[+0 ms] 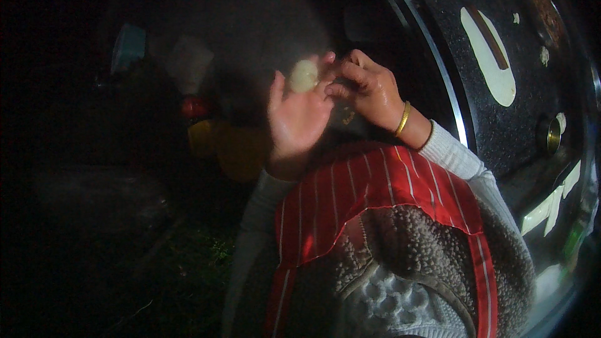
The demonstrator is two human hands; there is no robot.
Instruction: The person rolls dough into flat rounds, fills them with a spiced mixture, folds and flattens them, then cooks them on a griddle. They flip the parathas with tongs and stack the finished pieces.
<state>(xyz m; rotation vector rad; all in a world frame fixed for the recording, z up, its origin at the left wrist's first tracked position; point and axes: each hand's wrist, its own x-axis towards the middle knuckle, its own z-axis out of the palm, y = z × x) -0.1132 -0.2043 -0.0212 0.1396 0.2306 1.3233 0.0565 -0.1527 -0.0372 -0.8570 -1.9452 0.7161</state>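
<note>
My left hand (pixel 300 119) is palm up in front of the red striped apron (pixel 328 197). On its fingers rests a small, round, pale piece of dough (pixel 304 76), slightly flattened. My right hand (pixel 371 87), with a gold bangle at the wrist, is right beside it, its fingers bent toward the left fingertips. Whether it pinches anything small is hidden by its own fingers. Both hands look shiny and are held off the counter.
On the right, a dark speckled counter (pixel 441 4) with a bright metal edge carries a long flat dough sheet (pixel 500 87), a dark brown stick (pixel 488 40) on it, a bowl of brown food (pixel 544 14), a small round metal container (pixel 553 137) and dough strips (pixel 544 211). Deep shadow covers the left.
</note>
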